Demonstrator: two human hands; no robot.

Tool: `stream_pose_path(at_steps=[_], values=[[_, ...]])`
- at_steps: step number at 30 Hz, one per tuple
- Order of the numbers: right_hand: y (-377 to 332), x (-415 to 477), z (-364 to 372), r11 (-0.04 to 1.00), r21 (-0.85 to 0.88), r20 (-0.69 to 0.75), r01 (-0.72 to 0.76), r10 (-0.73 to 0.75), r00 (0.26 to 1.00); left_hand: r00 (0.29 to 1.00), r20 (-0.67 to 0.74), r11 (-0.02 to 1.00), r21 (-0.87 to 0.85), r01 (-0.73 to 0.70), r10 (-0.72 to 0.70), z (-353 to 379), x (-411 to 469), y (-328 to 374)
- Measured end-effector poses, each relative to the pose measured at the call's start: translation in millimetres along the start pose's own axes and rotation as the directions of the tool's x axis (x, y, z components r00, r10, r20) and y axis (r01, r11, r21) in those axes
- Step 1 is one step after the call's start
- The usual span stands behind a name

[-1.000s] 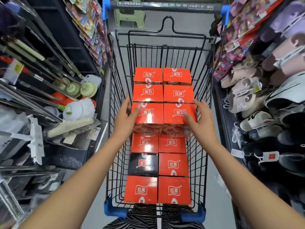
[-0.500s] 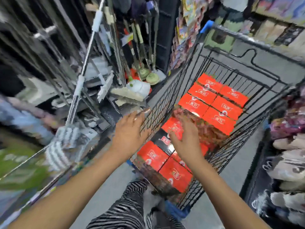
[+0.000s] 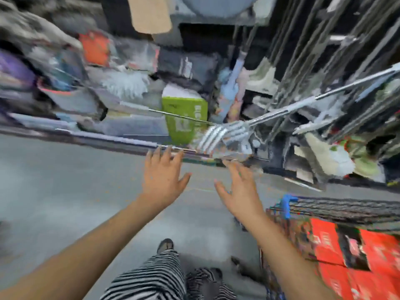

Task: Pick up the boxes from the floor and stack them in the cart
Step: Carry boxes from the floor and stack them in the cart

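A blurred shop aisle with grey floor (image 3: 65, 191) and cluttered shelves (image 3: 173, 94). The left hand (image 3: 161, 176) and right hand (image 3: 241, 189) hover empty, fingers spread, above the floor. Red boxes (image 3: 329, 241) sit in the cart (image 3: 346, 208) at lower right.

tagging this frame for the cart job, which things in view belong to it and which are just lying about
Part of the job:
- left hand, open and empty
- right hand, open and empty
- cart, at the right edge
- red boxes stacked in the cart

Just lying about:
- green package on the shelf
- mop with its metal pole
- blurred shelf goods, not identifiable
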State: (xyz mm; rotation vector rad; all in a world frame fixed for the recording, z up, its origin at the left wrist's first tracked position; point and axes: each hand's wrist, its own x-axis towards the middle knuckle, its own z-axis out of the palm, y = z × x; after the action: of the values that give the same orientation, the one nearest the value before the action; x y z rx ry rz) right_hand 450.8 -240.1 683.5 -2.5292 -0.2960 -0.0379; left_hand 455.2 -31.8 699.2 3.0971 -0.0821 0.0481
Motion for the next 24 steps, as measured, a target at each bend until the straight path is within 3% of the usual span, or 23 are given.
stream_pose_path(at_steps=[4,9,15,24], values=[[-79.4,36.6,54.4,0.975,-0.051,0.131,0.214,-0.206,0.97,0.961,-0.037,0.962,-0.009,0.274,-0.274,0.7,-47.4,-101.5],[-192.6,64.9,141.1,0.896,-0.081,0.328,0.437,-0.39,0.86,0.853,-0.072,0.855,0.009,0.519,-0.517,4.2,-112.7,-226.7],[-341.8,84.0,257.4,0.739,-0.129,0.458,0.662,-0.547,0.7,0.653,-0.069,0.652,0.036,0.757,-0.755,9.2,-191.7,-370.6],[-511.9,73.7,380.6,0.489,-0.109,0.606,0.866,-0.658,0.447,0.365,-0.021,0.365,0.015,0.931,-0.931,18.0,-290.4,-501.6]])
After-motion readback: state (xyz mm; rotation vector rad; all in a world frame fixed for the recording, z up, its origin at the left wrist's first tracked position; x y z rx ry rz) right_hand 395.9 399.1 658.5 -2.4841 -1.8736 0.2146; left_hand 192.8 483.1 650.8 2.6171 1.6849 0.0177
